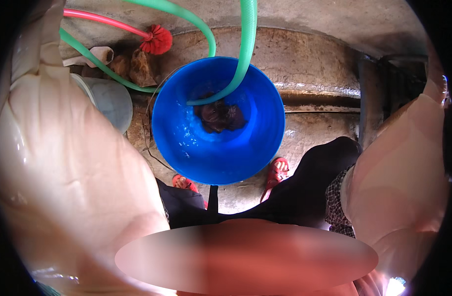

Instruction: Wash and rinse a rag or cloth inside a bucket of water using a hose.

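Both of my hands are out of view; loose, pale sleeves (85, 148) rise along the left and right sides. Before me stands a round blue plastic tub (218, 162) on the wet floor. Inside it lies a dark, crumpled, wet bundle (222, 116), apparently cloth. A green hose (247, 40) comes down from above, bends over the tub's far side and ends inside, above the bundle. Whether water runs from its end I cannot tell.
Left of the tub are a translucent bucket (113, 101), stones (141, 68) and a white hollow piece (102, 55). A red-headed brush (157, 39) leans behind. A concrete ledge (303, 63) runs beyond. My feet in red sandals (277, 172) flank the tub.
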The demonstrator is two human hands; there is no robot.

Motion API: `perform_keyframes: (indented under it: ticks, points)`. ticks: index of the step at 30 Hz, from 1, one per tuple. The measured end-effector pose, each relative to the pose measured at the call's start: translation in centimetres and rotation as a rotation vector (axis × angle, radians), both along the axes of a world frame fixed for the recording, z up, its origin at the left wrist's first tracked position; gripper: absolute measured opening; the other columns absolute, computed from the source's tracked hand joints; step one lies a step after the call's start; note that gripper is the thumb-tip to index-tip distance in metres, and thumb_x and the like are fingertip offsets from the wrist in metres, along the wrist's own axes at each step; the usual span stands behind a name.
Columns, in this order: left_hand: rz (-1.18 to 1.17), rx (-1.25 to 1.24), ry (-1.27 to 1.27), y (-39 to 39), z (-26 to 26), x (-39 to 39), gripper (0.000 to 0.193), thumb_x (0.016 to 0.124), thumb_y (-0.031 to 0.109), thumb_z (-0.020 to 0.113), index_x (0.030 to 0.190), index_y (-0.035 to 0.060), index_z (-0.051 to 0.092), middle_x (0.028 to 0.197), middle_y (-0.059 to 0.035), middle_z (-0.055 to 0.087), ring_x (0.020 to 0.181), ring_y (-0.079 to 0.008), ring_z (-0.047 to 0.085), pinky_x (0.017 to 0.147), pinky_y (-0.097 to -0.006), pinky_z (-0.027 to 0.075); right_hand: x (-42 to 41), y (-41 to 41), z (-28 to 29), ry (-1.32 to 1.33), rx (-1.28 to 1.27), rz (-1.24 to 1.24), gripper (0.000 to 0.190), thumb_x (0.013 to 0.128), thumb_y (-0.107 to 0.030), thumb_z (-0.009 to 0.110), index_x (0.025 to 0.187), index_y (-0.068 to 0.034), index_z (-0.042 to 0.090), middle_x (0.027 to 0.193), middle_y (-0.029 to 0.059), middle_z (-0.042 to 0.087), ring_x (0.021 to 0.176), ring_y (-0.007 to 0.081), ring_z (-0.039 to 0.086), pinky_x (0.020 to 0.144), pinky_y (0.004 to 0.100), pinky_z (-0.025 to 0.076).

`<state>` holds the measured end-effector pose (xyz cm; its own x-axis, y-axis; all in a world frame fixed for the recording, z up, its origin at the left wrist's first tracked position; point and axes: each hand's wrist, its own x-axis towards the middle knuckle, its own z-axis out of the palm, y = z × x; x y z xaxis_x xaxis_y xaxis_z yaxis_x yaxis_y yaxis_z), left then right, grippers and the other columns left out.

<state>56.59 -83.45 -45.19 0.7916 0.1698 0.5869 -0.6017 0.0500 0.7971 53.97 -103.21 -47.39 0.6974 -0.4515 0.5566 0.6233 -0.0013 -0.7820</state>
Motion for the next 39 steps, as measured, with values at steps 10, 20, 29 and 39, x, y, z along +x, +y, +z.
perform_keyframes:
  ticks: [10,20,29,39]
  points:
    - [0.015,0.022,-0.018,2.1,0.7,0.1,0.072,0.092,0.046,0.039,0.139,-0.0074,0.026,0.132,-0.0305,0.044,0.125,-0.0443,0.042,0.108,-0.0530,0.027,-1.8,-3.6,1.1,-0.010,0.122,-0.016,0.043,0.094,-0.029,0.048,0.116,0.008,0.053,0.119,0.0245,0.054,0.115,0.0318,0.051,0.104,0.0462,0.036]
    - [0.009,-0.013,-0.151,2.5,-0.1,1.7,0.072,0.093,0.047,0.037,0.138,-0.0078,0.027,0.132,-0.0309,0.044,0.125,-0.0446,0.042,0.108,-0.0531,0.027,1.2,1.0,-1.9,0.251,-0.197,0.175,0.027,0.091,-0.003,0.041,0.111,0.000,0.058,0.104,0.0097,0.062,0.097,0.0193,0.058,0.093,0.0345,0.045]
    - [0.033,0.420,-0.209,4.4,-0.9,2.0,0.035,0.091,0.001,0.036,0.120,-0.0125,0.050,0.127,-0.0219,0.052,0.123,-0.0272,0.047,0.106,-0.0403,0.033,0.9,2.8,-1.5,0.489,-0.350,0.300,0.032,0.069,0.017,0.036,0.082,0.002,0.061,0.079,0.0072,0.063,0.076,0.0126,0.059,0.072,0.0258,0.049]
    - [-0.170,0.205,0.083,4.8,-4.7,3.4,0.023,0.091,-0.007,0.047,0.112,-0.0046,0.055,0.118,-0.0150,0.060,0.100,-0.0178,0.060,0.089,-0.0291,0.047,1.7,3.9,-3.1,0.506,-0.762,0.450,0.017,0.080,-0.004,0.052,0.091,-0.001,0.064,0.086,0.0159,0.065,0.083,0.0309,0.064,0.077,0.0372,0.051]
